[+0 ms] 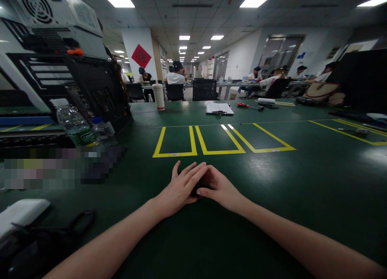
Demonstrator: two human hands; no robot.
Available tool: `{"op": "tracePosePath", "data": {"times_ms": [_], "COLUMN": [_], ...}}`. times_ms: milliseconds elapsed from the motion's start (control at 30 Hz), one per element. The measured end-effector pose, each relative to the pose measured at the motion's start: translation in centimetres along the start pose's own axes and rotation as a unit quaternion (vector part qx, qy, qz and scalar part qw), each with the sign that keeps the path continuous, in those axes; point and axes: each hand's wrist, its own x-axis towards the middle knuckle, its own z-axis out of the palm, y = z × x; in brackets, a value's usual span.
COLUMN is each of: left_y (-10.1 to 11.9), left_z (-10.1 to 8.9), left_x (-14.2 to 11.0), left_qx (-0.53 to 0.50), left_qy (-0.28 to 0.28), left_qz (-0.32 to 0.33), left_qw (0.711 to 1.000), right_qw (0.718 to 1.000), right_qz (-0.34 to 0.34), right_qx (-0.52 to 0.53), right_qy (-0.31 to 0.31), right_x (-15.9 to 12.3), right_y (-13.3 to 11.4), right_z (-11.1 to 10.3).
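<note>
Your left forearm (123,234) leads to your left grip (193,172), open, touching your half-curled, open right grip (203,180); nothing visibly held. Yellow tape outlines (223,153) lie just beyond. Sweeping left could snag the black cord (57,233).

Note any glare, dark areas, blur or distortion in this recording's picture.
Head view: ceiling lights blown out white; a glare patch on the green table, right of the yellow tape frames; foreground between the forearms very dark; the computer case stretched at the upper left edge; pixelated blocks at left; distant people small and soft.
</note>
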Motion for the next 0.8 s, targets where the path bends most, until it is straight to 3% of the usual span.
{"op": "tracePosePath", "data": {"times_ms": [500, 800], "left_y": [-0.50, -0.46], "left_z": [0.62, 0.34], "left_x": [-0.06, 0.02], "left_qx": [0.005, -0.009], "left_qy": [0.015, 0.016], "left_qz": [-0.011, -0.005], "left_qw": [1.000, 1.000], "right_qw": [1.000, 0.998], "right_qz": [-0.002, 0.022], "right_qx": [0.004, -0.003], "right_qy": [-0.006, -0.053], "right_x": [0.29, 0.49], "right_y": [0.43, 0.13], "right_z": [-0.06, -0.67]}}
